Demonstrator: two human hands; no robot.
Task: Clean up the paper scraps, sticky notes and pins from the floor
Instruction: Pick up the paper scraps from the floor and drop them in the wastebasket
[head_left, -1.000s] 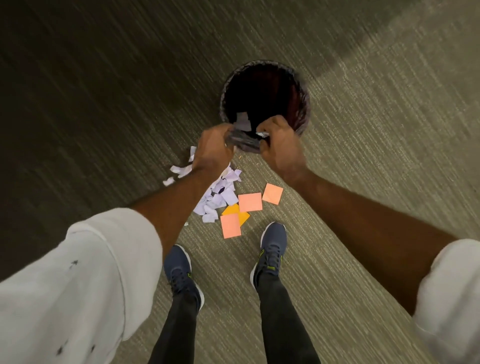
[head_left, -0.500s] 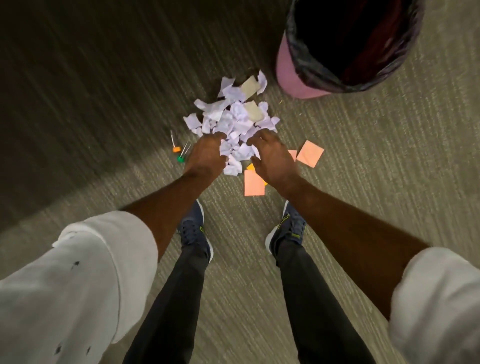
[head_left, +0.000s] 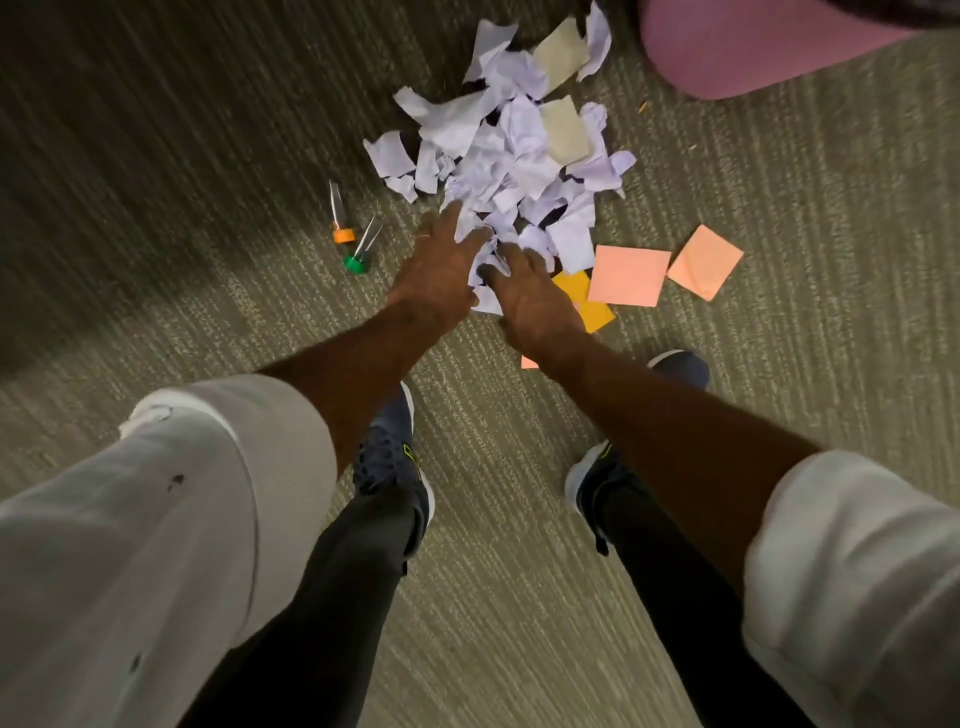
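A heap of white paper scraps (head_left: 511, 150) lies on the carpet in front of me, with two tan pieces among them. My left hand (head_left: 439, 270) and my right hand (head_left: 524, 291) reach down side by side onto the near edge of the heap, fingers spread on the scraps. To the right lie two pink sticky notes (head_left: 629, 275) (head_left: 705, 261) and an orange sticky note (head_left: 584, 304) partly under my right hand. An orange-headed pin (head_left: 342, 228) and a green-headed pin (head_left: 358, 259) lie left of my left hand.
The pink bin (head_left: 737, 52) stands at the top right, cut off by the frame's edge. My two dark shoes (head_left: 392, 452) (head_left: 602, 478) stand on the striped grey-green carpet just behind the heap. Another pink note's corner (head_left: 529, 361) shows under my right wrist.
One second ago both hands held scraps over the bin. They have since dropped to the floor heap, and the view has tilted down and closer, leaving the bin at the top edge.
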